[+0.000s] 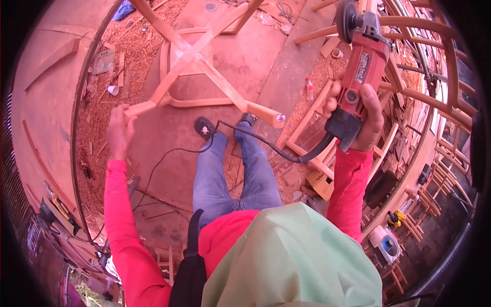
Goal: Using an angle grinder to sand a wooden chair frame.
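Observation:
My right hand [369, 120] is wrapped round the red body of an angle grinder [362, 66], held up at the right. Its dark round disc [347, 20] points away from me, and a black power cord [266, 140] hangs from its rear and runs left past my legs. At the left, my left hand [120, 132] grips the end of a light wooden leg. That leg belongs to a wooden chair frame [190, 53] with crossing bars, standing in front of my feet. The grinder's disc is apart from the wood.
Sawdust and shavings [138, 56] cover the floor at the left, near a white cup [113, 90]. More wooden chair frames [450, 66] are stacked at the right. A plastic bottle [309, 88] and a yellow box [321, 183] lie nearby. A long board [46, 102] borders the left.

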`<state>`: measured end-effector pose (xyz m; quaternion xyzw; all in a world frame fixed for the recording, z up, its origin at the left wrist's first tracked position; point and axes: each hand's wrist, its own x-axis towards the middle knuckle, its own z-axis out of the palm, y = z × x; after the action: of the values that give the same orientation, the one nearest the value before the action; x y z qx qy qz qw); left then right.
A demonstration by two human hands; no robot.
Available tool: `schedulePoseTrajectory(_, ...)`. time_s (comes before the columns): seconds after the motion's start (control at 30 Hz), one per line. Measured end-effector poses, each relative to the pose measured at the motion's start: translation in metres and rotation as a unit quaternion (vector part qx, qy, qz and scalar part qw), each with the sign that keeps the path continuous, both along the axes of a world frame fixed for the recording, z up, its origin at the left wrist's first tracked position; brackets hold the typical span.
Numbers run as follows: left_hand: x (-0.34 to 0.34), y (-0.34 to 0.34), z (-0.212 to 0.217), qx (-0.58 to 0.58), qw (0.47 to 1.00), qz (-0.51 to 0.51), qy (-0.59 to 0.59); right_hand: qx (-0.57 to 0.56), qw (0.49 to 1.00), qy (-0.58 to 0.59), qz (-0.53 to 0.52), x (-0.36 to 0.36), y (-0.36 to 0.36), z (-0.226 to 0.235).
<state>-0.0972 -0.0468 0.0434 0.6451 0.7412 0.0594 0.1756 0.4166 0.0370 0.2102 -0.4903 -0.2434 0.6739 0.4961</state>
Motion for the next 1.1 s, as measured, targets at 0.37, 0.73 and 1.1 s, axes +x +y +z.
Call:
schedulePoseTrajectory(0.37,-0.063,-0.012,-0.035,0.060,0.997,0.046,0.033,-0.053,0.998,0.039,0.004,0.026,-0.032,0.004)
schedulePoseTrajectory(0.73,-0.063,-0.012,-0.045,0.046,0.997,0.058,0.023,-0.137,0.963,-0.219,-0.076,0.071,-0.123,0.026)
schedulePoseTrajectory(1.1,-0.059,0.005,-0.029,0.027,0.999,0.023,0.012,-0.090,0.950,-0.276,-0.115,0.107,-0.096,-0.074)
